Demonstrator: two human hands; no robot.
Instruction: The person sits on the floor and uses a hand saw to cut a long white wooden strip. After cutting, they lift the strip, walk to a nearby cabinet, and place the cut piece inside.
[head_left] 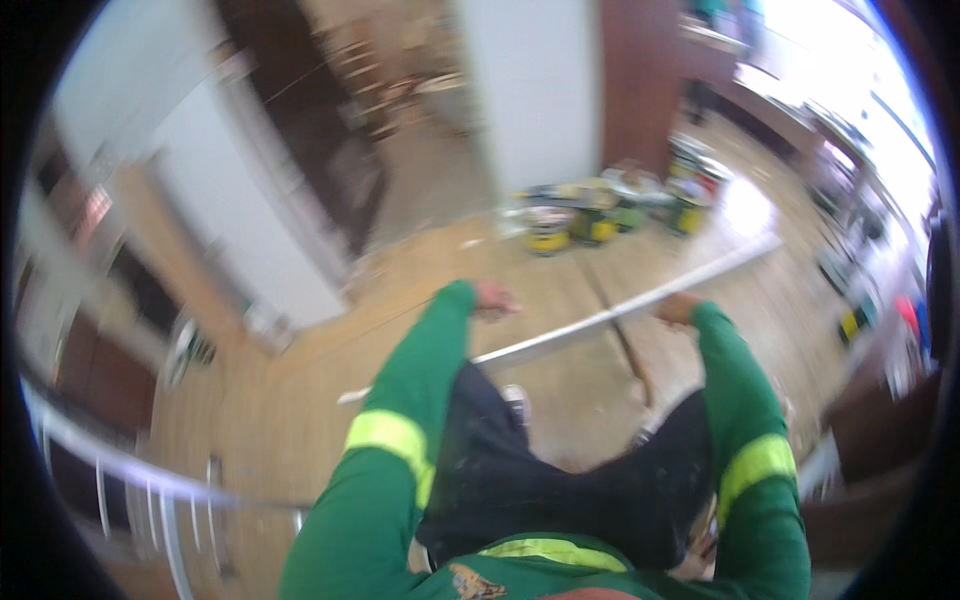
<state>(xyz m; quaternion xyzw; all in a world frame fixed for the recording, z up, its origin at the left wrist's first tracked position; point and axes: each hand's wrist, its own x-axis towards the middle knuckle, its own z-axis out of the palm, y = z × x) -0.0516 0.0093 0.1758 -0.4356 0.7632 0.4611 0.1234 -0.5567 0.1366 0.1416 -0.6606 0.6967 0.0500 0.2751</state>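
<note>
A long white strip [640, 300] runs across the floor from lower left to upper right, level with both my hands. My right hand [678, 308] is closed on the strip near its middle. My left hand [494, 298] is a fist out in front of my green sleeve, just above the strip; the blur hides whether it holds anything. My dark trousers and a shoe [515, 400] show below.
Several yellow and black paint cans [575, 225] stand on the floor by a white wall [535, 90]. A wooden stick [625, 340] lies on the floor under the strip. A metal railing [130, 470] curves at lower left. Cluttered counters [850, 250] line the right.
</note>
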